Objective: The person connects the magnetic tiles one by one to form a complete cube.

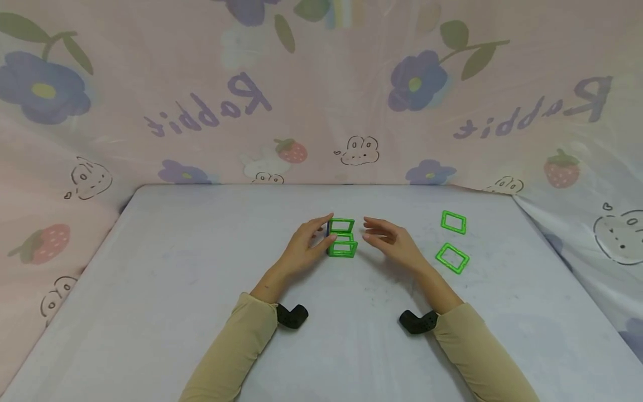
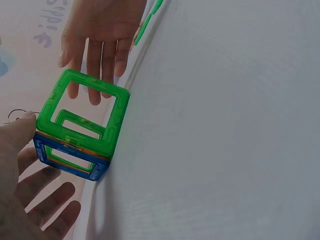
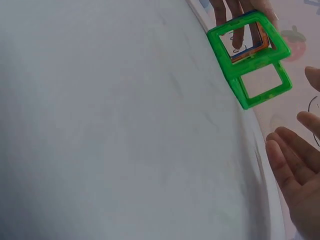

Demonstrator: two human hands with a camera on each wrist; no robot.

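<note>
Head cam: we see the L hand (image 1: pixel 303 240) w/ thumb & index pinching the L end of a small green frame struct. (image 1: pixel 342 243), approx. mid-table. R hand (image 1: pixel 394 240) is just R of it, fingers loosely extended, not touching; the hands are apart. L wrist cam gives us a blue frame (image 2: pixel 101 170) on the struct.'s L side; R wrist cam adds an orange frame (image 3: pixel 263 36) by it. Well R, we've a far green square (image 1: pixel 454 214) & a near green square (image 1: pixel 447 265) lying flat on the white table (image 1: pixel 351 357).
</note>
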